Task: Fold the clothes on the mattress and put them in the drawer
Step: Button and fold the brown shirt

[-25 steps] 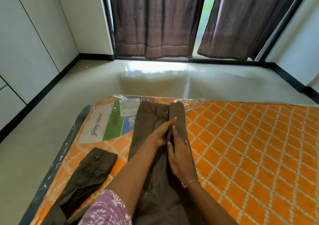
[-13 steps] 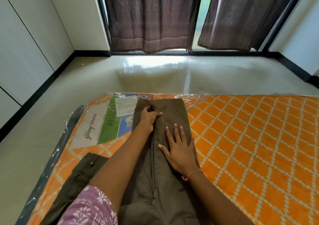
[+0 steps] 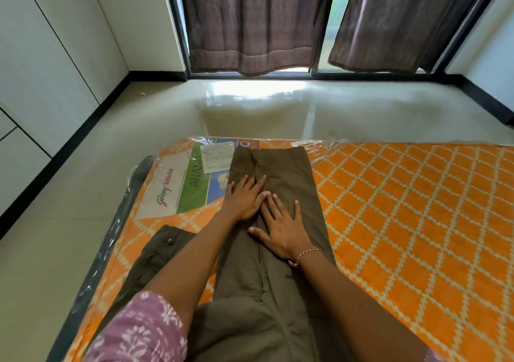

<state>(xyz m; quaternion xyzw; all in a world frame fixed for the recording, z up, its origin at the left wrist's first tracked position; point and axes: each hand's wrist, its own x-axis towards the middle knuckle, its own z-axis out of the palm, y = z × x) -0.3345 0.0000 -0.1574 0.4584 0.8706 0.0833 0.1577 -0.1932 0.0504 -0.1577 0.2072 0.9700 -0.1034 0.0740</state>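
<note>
- Two hands lie flat on the long olive-brown cotton garment, which we find stretched lengthwise across the orange lattice-patterned mattress in clear plastic wrap.
- We record the left hand with fingers straight and spread, pressing beside the central fold; the right hand likewise spread, palm down, gripping nothing.
- We note a second, darker olive garment with a snap button lying just left of the forearm.
- We see no drawer in this view.
- Risk, in our judgement: the slick plastic may let the cloth slide under pressure, skewing the fold.
- Risk: uneven smoothing could trap a crease along the seam.
</note>
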